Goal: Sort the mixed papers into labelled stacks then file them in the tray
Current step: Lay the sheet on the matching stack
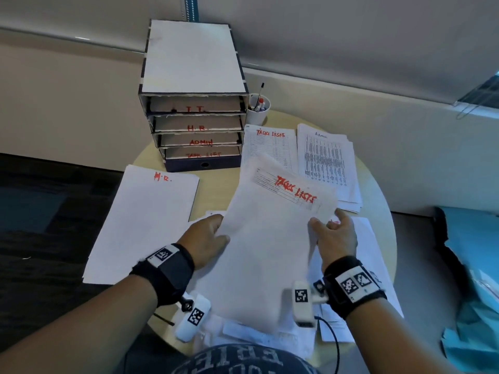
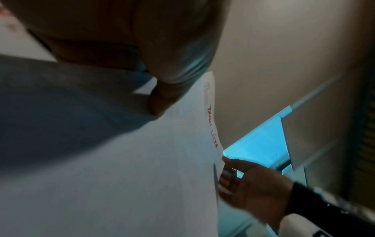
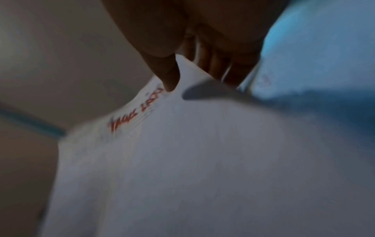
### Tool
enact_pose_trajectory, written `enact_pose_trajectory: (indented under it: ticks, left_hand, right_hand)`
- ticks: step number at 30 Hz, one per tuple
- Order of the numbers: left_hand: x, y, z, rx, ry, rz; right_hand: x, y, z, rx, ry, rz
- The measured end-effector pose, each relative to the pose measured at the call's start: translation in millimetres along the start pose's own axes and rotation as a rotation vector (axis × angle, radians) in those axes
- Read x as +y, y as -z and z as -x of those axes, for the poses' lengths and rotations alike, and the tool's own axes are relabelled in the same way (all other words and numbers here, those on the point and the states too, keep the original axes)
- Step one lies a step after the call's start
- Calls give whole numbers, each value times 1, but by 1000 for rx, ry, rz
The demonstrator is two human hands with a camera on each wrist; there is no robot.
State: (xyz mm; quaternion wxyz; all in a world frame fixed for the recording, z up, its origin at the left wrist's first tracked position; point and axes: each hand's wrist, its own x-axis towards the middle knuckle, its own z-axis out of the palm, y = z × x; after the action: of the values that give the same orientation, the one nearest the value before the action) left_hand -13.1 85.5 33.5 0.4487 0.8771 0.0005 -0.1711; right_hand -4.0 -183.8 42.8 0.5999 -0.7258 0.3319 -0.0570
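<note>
A sheet headed "Tasks Lists" (image 1: 275,233) in red is held up over the middle of the round worktop (image 1: 378,201), both hands on its side edges: the left hand (image 1: 205,238) has its thumb curled over the left edge, and the right hand (image 1: 336,236) pinches the right edge, thumb on top and fingers (image 3: 213,64) beneath. Sorting looks well under way: a Tasks Lists stack (image 1: 267,147) and an Admin stack (image 1: 328,163) lie toward the far right edge, an H.R. stack (image 1: 143,220) overhangs the left edge. Unsorted papers (image 1: 359,279) remain beneath the hands near the front edge. Filing seems not begun; the tray (image 1: 193,103) at the far edge shows slots marked I.T., H.R., Admin and Task List.
</note>
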Motion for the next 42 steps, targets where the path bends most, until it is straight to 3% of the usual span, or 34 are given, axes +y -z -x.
enact_pose_trajectory:
  ticks: [1,3,5,6,8,10,13,16,18,19,21,22,23,28,32,42]
  left_hand:
    - [7,4,-1,31,-34,-113]
    - [19,13,-6,90,-150,-368]
    - [37,15,-9,101,-304,-587]
    - [47,16,-11,82,-374,-667]
    - [67,18,-12,74,-511,-768]
    - [86,23,-13,74,-600,-860]
    - [96,44,-21,222,-652,-809]
    - [74,73,-30,518,-404,-597]
    - [53,81,-29,605,-226,-276]
    - [46,80,-27,540,-155,-86]
    - [40,68,-23,250,-51,315]
    - [41,59,-23,115,-46,463]
    - [44,51,-22,71,-66,528]
    - [70,30,-24,333,-175,617]
    - [75,24,-18,436,-257,453]
    - [43,8,-9,295,-152,399]
  right_hand:
    - [-8,3,5,44,107,168]
    - [-27,7,23,42,567,443]
    - [-47,1,42,-134,999,718]
    - [-56,-5,49,-231,1118,878]
    - [-69,-22,57,-334,1200,1149]
    - [-81,-33,57,-402,1123,1343]
    - [-90,-25,39,-449,837,1292]
    - [-93,1,16,-335,692,990]
    - [-92,16,8,-321,543,677]
    - [-91,20,7,-342,487,505]
    - [-90,21,9,-372,415,225]
    - [-88,19,11,-365,402,146]
    - [-86,16,12,-347,396,101]
    - [-76,4,20,-295,444,-1]
    - [-63,2,25,-255,391,-120]
    - [-28,6,25,-305,307,-47]
